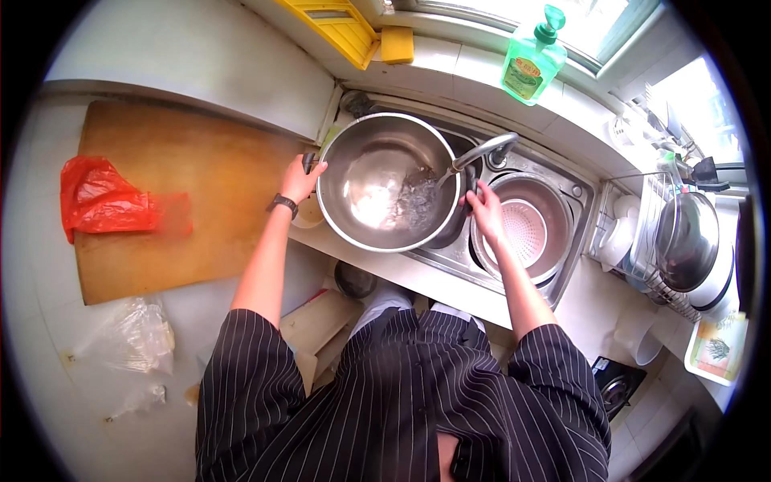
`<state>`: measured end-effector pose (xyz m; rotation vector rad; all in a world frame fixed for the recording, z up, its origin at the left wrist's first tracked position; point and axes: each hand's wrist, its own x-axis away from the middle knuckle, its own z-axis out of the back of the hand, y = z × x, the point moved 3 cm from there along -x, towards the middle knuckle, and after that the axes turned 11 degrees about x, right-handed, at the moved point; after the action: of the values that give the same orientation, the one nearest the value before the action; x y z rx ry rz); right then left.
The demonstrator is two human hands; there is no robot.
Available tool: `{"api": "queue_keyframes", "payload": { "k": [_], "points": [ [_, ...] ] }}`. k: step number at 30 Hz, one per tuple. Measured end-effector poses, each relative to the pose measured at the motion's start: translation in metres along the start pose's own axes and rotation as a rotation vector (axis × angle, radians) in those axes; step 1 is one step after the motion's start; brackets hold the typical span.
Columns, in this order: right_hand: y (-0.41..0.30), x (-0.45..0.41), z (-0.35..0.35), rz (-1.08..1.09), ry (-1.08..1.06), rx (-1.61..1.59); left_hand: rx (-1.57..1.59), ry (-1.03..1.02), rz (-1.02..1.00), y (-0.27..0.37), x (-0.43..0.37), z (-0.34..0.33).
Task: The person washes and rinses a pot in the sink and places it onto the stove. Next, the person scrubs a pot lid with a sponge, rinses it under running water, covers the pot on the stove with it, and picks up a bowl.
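A large steel pot (361,156) is held level over the left basin of the metal sink (446,263). Water runs from the curved faucet (488,146) into the pot's right side and ripples over its bottom. My left hand (302,179) grips the dark handle on the left, with the thumb on the rim. On the opposite side, my right hand (485,208) has its fingers around the other dark handle (471,184). Below my right forearm, a white perforated colander (524,226) sits inside a metal basin (551,199) in the right sink bowl.
A wooden board (223,181) with a red plastic bag (108,199) lies to the left. Green soap bottle (530,69) and yellow sponge (397,45) stand on the window ledge. At right is a wire dish rack (608,187) with bowls and a pan (686,241).
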<state>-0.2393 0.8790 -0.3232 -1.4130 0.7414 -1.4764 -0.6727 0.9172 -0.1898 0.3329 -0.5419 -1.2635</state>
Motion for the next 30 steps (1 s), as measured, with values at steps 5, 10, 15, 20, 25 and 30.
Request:
{"api": "queue_keyframes", "payload": {
  "k": [5, 10, 15, 20, 25, 30],
  "points": [
    [-0.029, -0.013, 0.042, 0.031, 0.108, 0.133, 0.212, 0.014, 0.057, -0.014, -0.019, -0.057],
    [-0.002, 0.041, 0.062, -0.011, 0.095, 0.034, 0.276, -0.096, 0.035, -0.006, -0.014, -0.099],
    [0.020, 0.071, 0.029, -0.125, 0.092, -0.063, 0.280, -0.169, 0.056, -0.019, -0.009, -0.085],
    [0.005, 0.016, -0.006, -0.120, 0.024, 0.004, 0.551, -0.292, 0.213, -0.042, -0.022, -0.038],
    [0.055, -0.024, -0.019, -0.343, -0.010, -0.061, 0.651, -0.249, 0.279, 0.013, -0.009, -0.022],
    [0.053, -0.064, -0.102, -0.557, -0.027, -0.447, 0.565, -0.086, 0.248, 0.062, 0.016, 0.031]
  ]
}}
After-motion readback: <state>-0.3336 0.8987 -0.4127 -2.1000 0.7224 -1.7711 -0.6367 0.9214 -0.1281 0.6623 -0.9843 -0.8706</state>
